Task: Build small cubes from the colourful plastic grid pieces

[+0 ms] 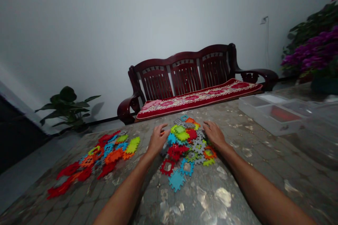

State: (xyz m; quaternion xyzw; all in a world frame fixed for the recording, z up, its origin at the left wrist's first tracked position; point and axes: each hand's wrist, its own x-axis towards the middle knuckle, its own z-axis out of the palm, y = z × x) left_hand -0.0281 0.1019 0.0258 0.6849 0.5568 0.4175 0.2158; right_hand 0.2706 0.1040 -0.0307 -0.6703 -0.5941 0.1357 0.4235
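Observation:
A pile of flat, notched plastic building pieces (pixel 185 137) in red, blue, green, orange and grey lies between my hands. My left hand (pixel 158 139) is at the pile's left side, its fingers loosely bent and apart, with nothing seen in them. At the right side, my right hand (pixel 214 135) stretches its fingers along the pile's edge and appears to hold nothing. Nearest to me are a light-blue solid piece (pixel 176 180), a blue square frame (pixel 187 167) and a red square frame (pixel 167 167). Whether my fingertips touch the pile I cannot tell.
A second group of similar pieces (pixel 108 154) is spread on the patterned table (pixel 211 202) at left. A clear compartment box (pixel 274 130) with something red inside stands at right. Behind are a wooden bench (pixel 185 72), a green plant (pixel 68 107) and purple flowers (pixel 314 52).

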